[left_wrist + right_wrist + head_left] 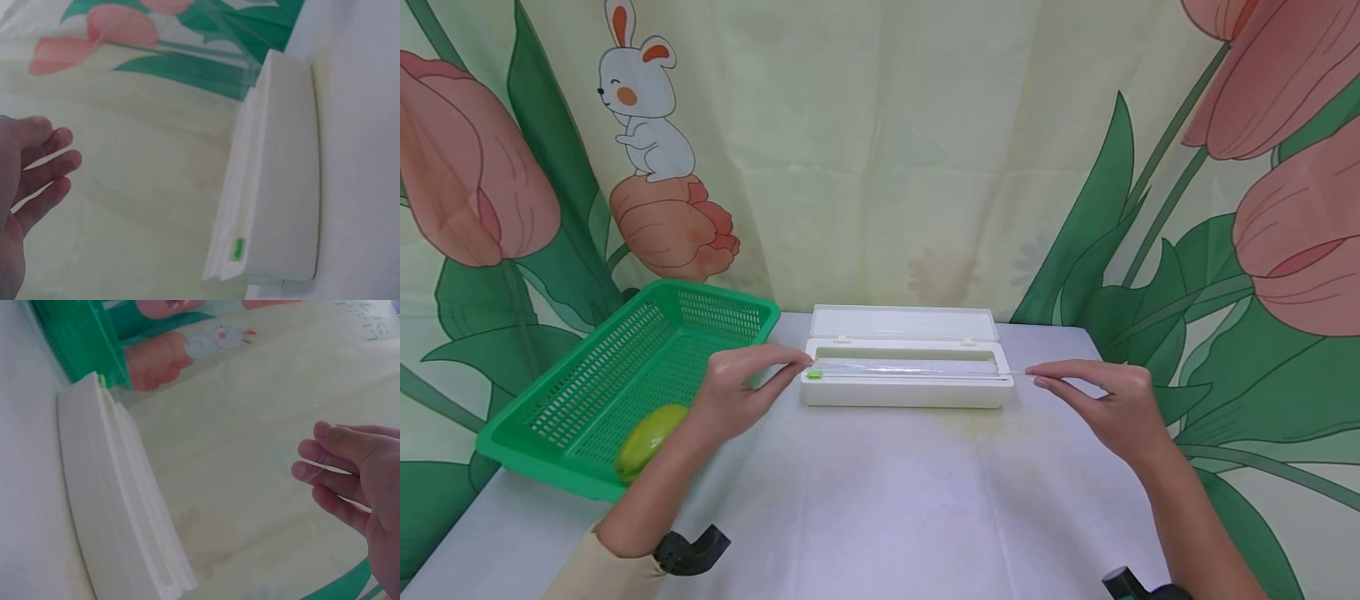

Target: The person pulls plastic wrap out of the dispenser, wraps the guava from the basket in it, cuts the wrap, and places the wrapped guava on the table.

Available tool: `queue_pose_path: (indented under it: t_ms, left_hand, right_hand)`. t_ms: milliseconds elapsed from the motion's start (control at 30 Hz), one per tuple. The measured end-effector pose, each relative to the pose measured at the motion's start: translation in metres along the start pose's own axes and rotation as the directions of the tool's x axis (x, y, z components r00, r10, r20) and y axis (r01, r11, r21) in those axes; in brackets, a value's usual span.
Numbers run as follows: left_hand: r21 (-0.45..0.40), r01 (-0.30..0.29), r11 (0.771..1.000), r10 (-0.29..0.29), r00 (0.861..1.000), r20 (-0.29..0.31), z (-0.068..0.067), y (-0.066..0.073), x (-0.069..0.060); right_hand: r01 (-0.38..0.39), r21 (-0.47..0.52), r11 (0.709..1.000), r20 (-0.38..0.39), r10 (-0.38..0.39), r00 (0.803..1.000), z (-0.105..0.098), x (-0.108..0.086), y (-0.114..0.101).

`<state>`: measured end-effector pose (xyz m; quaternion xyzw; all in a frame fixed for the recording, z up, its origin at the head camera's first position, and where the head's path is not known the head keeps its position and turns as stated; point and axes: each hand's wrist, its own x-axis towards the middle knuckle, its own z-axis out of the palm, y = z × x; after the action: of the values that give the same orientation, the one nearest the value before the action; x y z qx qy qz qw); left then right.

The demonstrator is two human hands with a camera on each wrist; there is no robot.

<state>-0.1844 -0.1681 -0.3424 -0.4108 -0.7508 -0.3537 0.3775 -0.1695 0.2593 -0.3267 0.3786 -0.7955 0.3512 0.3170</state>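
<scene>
Film (pixel 917 368): clear, glossy narrow strip across the box (pixel 910 394); contact with it cannot be told.
Left hand (pixel 741 390): thumb and fingers pinch the left end, beside the green tab (pixel 814 374).
Right hand (pixel 1108 402): thumb and fingers pinch the right end, just past the box.
Casing: white, long; lid (pixel 906 323) raised at the back, curtain (pixel 865 150) behind.
Basket (pixel 632 375): green, latticed, left of the box, right rim near the left hand; fruit (pixel 651 437) inside, partly behind the left arm.
Table (pixel 895 492): white surface spreading forward between the arms; right edge partly covered by the right arm.
</scene>
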Motion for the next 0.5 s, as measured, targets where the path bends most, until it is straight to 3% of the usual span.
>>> queue_pose_path:
  t_ms: [500]
  left_hand:
    - [-0.034,-0.013,0.999,0.013,1.0,-0.025,-0.0047,0.0074,0.0046]
  right_hand:
    - [0.021,0.011,1.0,-0.018,-0.021,1.0,-0.004,0.0012,-0.006]
